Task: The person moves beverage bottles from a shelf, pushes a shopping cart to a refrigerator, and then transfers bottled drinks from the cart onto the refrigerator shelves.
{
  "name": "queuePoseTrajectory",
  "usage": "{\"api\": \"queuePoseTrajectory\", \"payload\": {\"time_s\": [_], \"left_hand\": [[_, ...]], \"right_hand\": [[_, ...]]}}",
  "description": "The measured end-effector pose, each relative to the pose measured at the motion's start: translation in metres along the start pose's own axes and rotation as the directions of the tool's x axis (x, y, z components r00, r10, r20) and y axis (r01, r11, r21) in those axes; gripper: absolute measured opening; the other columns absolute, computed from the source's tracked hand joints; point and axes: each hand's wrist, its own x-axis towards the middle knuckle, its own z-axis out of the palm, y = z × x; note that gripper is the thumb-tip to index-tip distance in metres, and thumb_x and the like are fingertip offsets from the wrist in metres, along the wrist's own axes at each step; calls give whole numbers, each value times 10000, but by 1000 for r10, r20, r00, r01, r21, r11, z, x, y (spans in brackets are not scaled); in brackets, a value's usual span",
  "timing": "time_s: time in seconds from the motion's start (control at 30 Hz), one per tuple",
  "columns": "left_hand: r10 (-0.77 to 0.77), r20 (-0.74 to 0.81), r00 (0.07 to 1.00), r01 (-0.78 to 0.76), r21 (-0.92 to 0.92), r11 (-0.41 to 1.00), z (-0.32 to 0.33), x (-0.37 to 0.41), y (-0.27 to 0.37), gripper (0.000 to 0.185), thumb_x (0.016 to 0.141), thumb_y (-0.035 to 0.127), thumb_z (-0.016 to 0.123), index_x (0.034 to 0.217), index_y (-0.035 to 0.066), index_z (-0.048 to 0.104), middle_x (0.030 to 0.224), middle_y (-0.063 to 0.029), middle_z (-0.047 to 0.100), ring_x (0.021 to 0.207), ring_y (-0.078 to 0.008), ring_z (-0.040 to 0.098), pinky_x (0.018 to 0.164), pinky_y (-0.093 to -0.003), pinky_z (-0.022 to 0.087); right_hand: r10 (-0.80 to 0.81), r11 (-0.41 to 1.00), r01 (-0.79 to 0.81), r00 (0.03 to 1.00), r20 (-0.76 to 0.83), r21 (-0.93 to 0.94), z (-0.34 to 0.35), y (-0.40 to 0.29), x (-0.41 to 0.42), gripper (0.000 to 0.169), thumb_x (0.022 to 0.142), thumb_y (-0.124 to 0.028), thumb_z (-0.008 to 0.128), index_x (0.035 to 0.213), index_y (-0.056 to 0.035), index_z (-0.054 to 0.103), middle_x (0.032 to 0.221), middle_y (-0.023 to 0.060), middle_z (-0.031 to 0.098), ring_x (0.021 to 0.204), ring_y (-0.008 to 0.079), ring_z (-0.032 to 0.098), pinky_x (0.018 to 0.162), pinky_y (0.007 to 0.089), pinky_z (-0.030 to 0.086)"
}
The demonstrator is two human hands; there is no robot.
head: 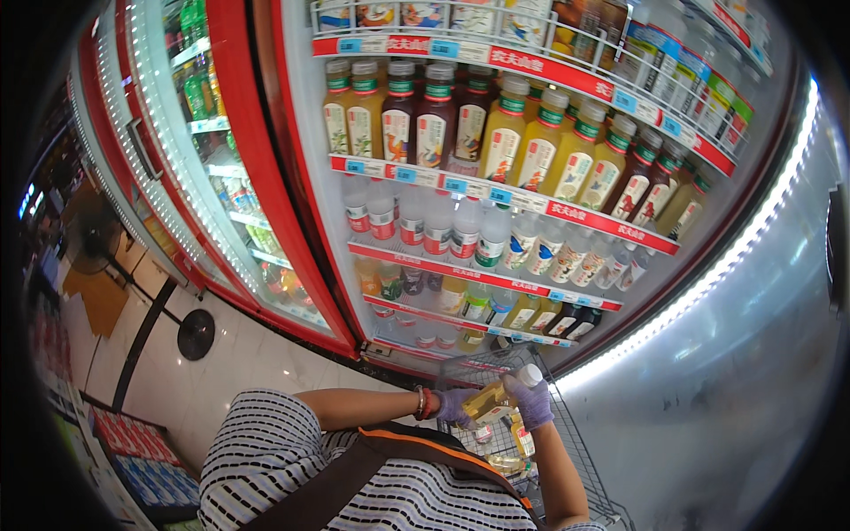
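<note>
Both of my hands wear purple gloves and hold one bottle of yellow drink (490, 402) with a white cap, tilted above a wire shopping cart (576, 431). My left hand (455, 406) grips the bottle near its base. Around its upper part, just below the cap, is my right hand (531, 401). Beneath them in the cart lie an orange-yellow bottle (522, 438) with a pale label and a clear bottle (506, 463) on its side. A small bottle with a red and white label (483, 434) is partly hidden under the held one.
Ahead stands an open drinks cooler with several shelves of bottles (505, 143). Its door (690, 398) swings out on the right, edged by a bright light strip. Closed red-framed coolers (232, 166), a pedestal fan (196, 334) and stacked drink packs (143, 458) are at the left.
</note>
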Motion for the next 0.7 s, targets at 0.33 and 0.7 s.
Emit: {"api": "queuePoseTrajectory", "payload": {"time_s": [0.33,0.7], "left_hand": [[108,-77,991,-118,-148,982,-13,-11,-5,785,653,235,818,1307,91,407,1163,-80,566,1079,-173,529,913,-338,446],[205,-133,970,-210,-25,977,-26,-36,-20,705,667,237,806,1254,96,440,1152,-74,580,1070,-174,544,931,-340,442]], "right_hand": [[-114,993,114,993,24,0,24,-19,1,235,731,-196,730,864,-38,619,769,18,604,689,101,557,640,241,440],[-108,992,116,981,159,-43,57,-25,7,224,744,-173,735,892,-43,629,804,31,640,735,98,591,685,256,485]]}}
